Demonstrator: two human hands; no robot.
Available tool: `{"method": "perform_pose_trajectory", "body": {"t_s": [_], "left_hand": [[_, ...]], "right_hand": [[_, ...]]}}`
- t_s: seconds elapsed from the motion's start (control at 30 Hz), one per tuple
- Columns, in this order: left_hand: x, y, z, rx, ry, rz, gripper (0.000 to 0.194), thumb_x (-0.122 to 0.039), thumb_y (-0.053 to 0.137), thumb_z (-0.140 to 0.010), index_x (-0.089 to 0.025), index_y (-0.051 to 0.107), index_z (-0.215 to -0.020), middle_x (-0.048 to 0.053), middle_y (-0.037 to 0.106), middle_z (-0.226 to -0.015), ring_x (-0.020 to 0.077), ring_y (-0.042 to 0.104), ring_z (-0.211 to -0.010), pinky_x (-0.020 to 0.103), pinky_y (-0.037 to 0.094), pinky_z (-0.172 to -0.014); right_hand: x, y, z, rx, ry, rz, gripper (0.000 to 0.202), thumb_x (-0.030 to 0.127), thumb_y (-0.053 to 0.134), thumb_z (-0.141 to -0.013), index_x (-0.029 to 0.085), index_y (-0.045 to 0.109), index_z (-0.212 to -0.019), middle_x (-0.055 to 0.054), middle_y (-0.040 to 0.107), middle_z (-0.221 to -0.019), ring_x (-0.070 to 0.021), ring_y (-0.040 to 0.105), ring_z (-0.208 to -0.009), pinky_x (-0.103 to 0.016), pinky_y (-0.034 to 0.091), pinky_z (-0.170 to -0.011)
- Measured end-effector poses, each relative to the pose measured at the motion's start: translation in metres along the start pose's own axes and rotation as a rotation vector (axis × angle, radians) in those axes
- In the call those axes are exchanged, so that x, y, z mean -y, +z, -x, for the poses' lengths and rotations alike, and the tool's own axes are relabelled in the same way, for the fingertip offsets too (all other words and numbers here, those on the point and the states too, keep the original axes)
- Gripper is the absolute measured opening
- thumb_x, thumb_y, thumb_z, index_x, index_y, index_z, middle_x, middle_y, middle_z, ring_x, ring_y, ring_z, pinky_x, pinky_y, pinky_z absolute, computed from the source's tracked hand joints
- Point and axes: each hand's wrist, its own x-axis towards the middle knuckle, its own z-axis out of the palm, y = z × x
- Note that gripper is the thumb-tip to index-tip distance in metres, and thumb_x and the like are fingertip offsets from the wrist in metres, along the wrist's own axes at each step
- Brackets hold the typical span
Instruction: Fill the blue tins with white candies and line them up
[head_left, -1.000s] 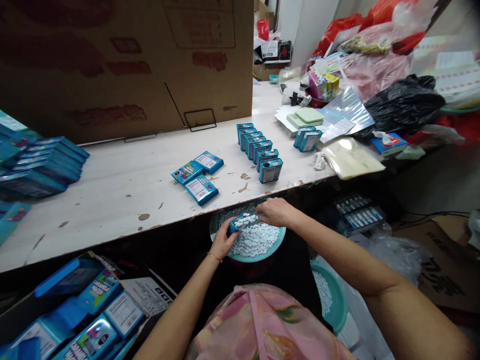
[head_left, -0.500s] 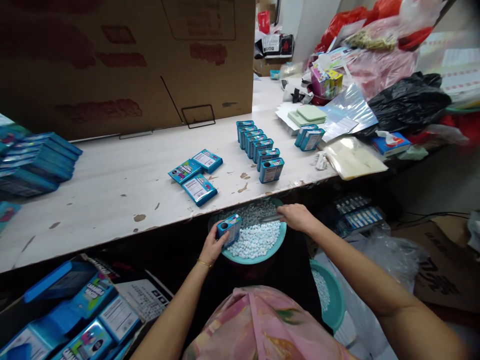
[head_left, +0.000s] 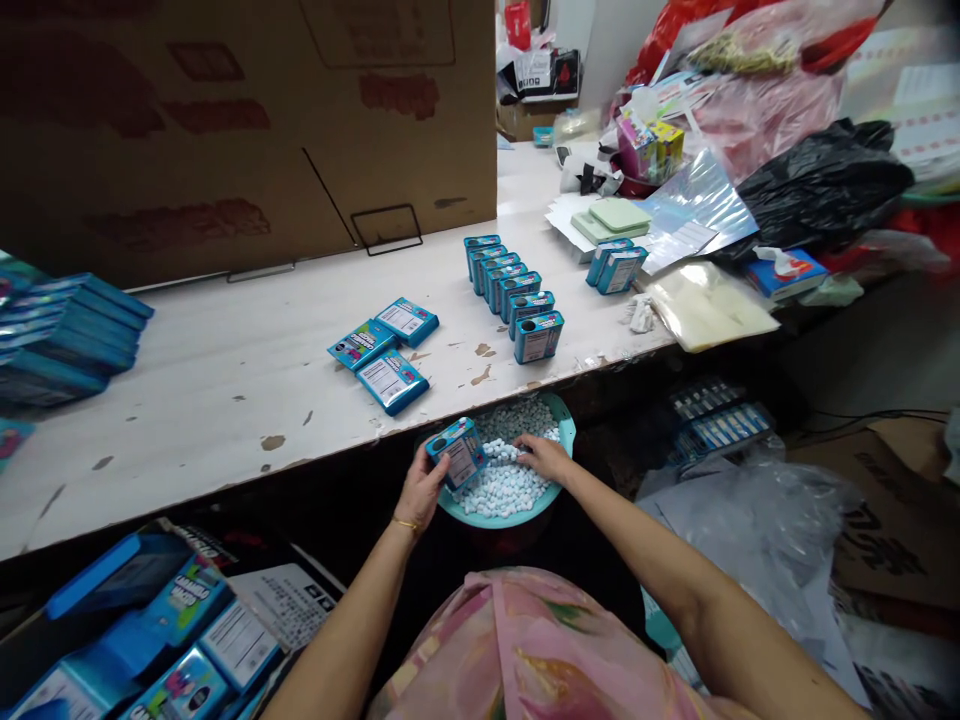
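Gripping a blue tin (head_left: 460, 456) with the left hand (head_left: 421, 488), frame centre.
Its top slants up rightward; just right, apart, the right hand (head_left: 545, 458) curls at pale pellets (head_left: 502, 494) in the bowl (head_left: 568, 432), its grip unclear.

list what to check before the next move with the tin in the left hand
1. Left hand has a grip on the blue tin: ok, thumb on its printed side.
2. Top of the tin in view: ok, a dark round spot shows on it.
3. How full that tin is: cannot tell, its inside is not visible.
4. Right hand at the white pellets: ok, its fingers are over the turquoise basin.
5. Tool in the right hand: cannot tell, too little shows.
6. All tins on the table standing: not ok, three flat tins lie left of the standing row.
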Motion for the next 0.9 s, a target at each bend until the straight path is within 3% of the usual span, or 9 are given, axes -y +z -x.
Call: {"method": "perform_pose_trajectory", "body": {"t_s": [0.17, 0.4, 0.63, 0.9], "left_hand": [[-0.007, -0.025, 0.006, -0.011, 0.229, -0.363, 0.047, -0.036, 0.057, -0.068, -0.017, 0.045, -0.109, 0.007, 0.054, -0.109, 0.0194, 0.049, -0.103, 0.036, 0.034, -0.095], [-0.001, -0.001, 0.003, 0.072, 0.295, -0.546, 0.044, -0.033, 0.054, -0.07, -0.016, 0.045, -0.11, 0.008, 0.054, -0.109, 0.0192, 0.049, -0.102, 0.035, 0.034, -0.094], [0.001, 0.009, -0.001, 0.078, 0.343, -0.625, 0.042, -0.028, 0.054, -0.07, -0.015, 0.047, -0.11, 0.01, 0.053, -0.112, 0.0206, 0.047, -0.105, 0.037, 0.033, -0.094], [0.001, 0.008, 0.001, 0.068, 0.394, -0.606, 0.041, -0.026, 0.055, -0.068, -0.017, 0.05, -0.108, 0.009, 0.054, -0.11, 0.021, 0.048, -0.105, 0.037, 0.035, -0.093]], "right_hand": [[0.005, -0.046, 0.021, -0.049, -0.101, -0.051, 0.026, 0.026, 0.053, -0.074, 0.022, 0.056, -0.1, -0.001, 0.062, -0.091, -0.0134, 0.055, -0.081, -0.022, 0.039, -0.068], [0.052, -0.104, 0.04, -0.034, -0.25, 0.162, 0.027, 0.034, 0.051, -0.075, 0.025, 0.058, -0.1, -0.001, 0.063, -0.09, -0.0167, 0.056, -0.086, -0.024, 0.04, -0.069], [0.1, -0.117, 0.042, -0.014, -0.256, 0.58, 0.029, 0.033, 0.046, -0.075, 0.022, 0.059, -0.098, -0.009, 0.063, -0.093, -0.0242, 0.058, -0.085, -0.031, 0.042, -0.068], [0.117, -0.115, 0.047, -0.027, -0.314, 0.675, 0.024, 0.026, 0.043, -0.076, 0.017, 0.059, -0.091, -0.011, 0.063, -0.09, -0.0245, 0.058, -0.082, -0.035, 0.043, -0.067]]}}
